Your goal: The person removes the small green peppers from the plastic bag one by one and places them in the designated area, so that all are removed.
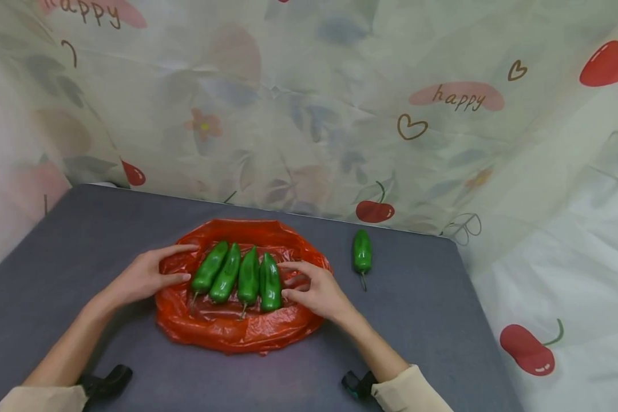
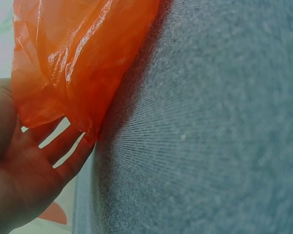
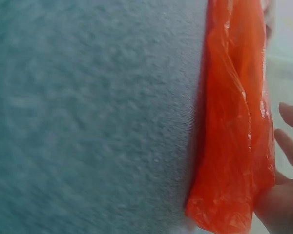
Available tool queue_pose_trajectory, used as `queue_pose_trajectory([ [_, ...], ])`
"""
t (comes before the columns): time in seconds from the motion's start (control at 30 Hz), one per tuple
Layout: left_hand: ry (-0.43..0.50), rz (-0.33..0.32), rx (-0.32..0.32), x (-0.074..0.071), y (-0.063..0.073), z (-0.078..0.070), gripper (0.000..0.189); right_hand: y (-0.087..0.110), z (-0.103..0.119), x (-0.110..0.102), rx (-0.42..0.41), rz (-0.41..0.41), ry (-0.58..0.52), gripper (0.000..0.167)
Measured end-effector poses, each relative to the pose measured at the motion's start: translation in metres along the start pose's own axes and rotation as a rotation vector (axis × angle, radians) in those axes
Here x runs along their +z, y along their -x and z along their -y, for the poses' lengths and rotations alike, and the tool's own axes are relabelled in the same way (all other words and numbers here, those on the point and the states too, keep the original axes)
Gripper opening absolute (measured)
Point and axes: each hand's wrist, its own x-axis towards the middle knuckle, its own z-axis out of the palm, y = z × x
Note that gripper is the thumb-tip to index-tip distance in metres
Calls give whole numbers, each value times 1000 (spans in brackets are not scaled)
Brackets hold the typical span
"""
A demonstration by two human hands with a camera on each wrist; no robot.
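A red plastic bag (image 1: 237, 341), its sides rolled down into a wide ring, sits in the middle of the table. Several green chili peppers (image 1: 249, 277) lie side by side inside it, tips pointing away. My left hand (image 1: 136, 277) is at the bag's left rim, thumb and fingers spread; the left wrist view has its fingers behind the translucent plastic (image 2: 78, 58). Over the right rim reaches my right hand (image 1: 316, 289), fingers loosely bent, fingertips right beside the rightmost pepper (image 1: 270, 283). The right wrist view shows its spread fingers past the bag's side (image 3: 234, 136).
One more green chili pepper (image 1: 362, 252) lies alone on the dark grey table (image 1: 417, 320), right of the bag, its stem toward me. Behind the table hangs a pale printed curtain (image 1: 298, 114), which also drapes down along the right side.
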Motion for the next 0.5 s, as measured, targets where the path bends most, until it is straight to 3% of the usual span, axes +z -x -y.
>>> queue_pose_trajectory([
  [0.5,-21,-4,24,0,2,-1,62,0,-5,15,75,74,112,64],
])
